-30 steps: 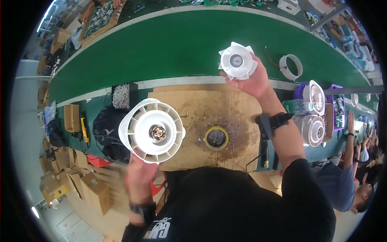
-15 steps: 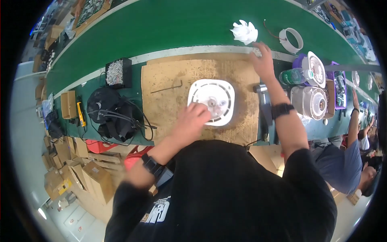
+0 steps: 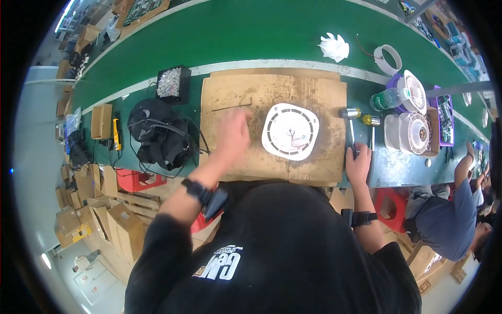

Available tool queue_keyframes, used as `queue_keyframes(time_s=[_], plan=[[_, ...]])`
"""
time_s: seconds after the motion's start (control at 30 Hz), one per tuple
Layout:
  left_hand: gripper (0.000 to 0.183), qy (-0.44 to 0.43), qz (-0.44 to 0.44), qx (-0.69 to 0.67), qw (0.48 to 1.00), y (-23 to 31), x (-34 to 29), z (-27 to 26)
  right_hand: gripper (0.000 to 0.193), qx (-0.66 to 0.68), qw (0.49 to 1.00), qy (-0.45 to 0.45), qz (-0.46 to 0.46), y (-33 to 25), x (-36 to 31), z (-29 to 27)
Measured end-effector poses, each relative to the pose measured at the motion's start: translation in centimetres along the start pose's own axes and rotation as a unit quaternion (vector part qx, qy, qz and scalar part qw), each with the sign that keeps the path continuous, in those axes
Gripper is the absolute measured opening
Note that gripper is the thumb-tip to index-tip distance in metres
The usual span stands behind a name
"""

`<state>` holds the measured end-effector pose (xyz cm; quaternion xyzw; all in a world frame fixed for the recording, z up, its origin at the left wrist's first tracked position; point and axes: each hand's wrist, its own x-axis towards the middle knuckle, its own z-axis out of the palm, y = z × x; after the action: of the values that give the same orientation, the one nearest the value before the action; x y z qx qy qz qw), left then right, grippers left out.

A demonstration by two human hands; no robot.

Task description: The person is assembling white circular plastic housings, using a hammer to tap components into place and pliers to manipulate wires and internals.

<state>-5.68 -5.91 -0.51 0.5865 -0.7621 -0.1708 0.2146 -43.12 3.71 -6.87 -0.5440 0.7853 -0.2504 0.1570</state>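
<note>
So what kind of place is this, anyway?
Most likely a workshop or assembly floor: there's a long green work surface, a white plastic housing lying on a cardboard sheet, and a yellow-handled tool near the right hand.

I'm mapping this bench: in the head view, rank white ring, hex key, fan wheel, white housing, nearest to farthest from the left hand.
1. Hex key, above the left hand
2. White housing, at right
3. Fan wheel, upper right
4. White ring, farther right

A white housing (image 3: 291, 132) lies between the hands (image 3: 234, 134) (image 3: 358, 164).
</note>
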Motion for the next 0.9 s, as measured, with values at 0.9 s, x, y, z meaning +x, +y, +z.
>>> queue_keyframes(time_s=[0.9], plan=[[0.001, 0.038, -0.079, -0.486, 0.870, 4.6, 0.8, 4.8, 0.027, -0.042, 0.998, -0.044, 0.002, 1.3, 1.2, 1.9]])
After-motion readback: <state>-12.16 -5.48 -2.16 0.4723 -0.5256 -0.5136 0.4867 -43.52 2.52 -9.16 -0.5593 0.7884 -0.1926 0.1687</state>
